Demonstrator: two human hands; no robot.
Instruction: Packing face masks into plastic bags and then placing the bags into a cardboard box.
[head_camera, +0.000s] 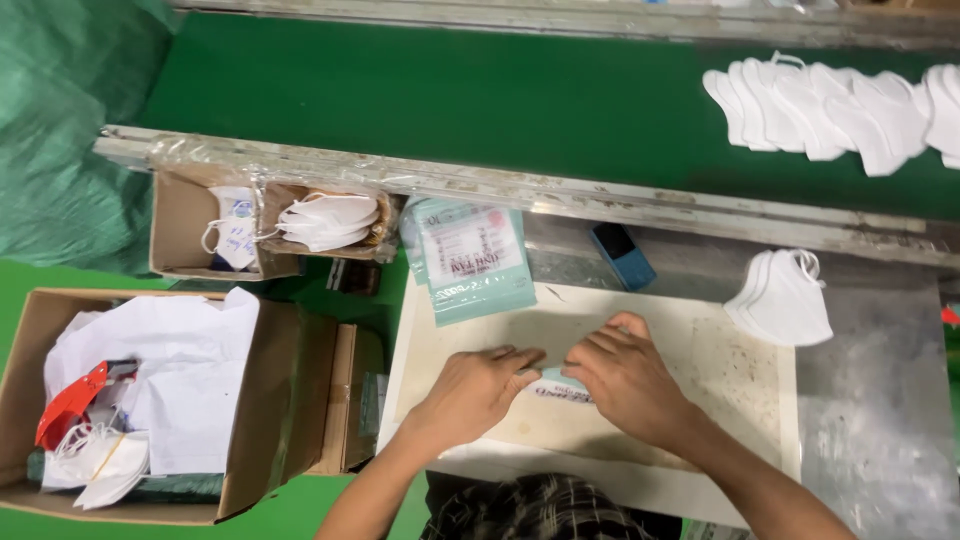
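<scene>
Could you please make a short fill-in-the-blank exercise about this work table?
1. Both hands, left hand and right hand, press on a flat ____.
2. The stack of pouches lies ____ the hands, nearer the belt.
3. The conveyor belt is ____ in colour.
4. The row of white masks lies on the ____.

Missing words: pouch; beyond; green; belt

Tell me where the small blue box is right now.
In the head view, the small blue box lies on the work table beyond the right hand, between the stack of teal pouches and the pile of white masks.
</scene>
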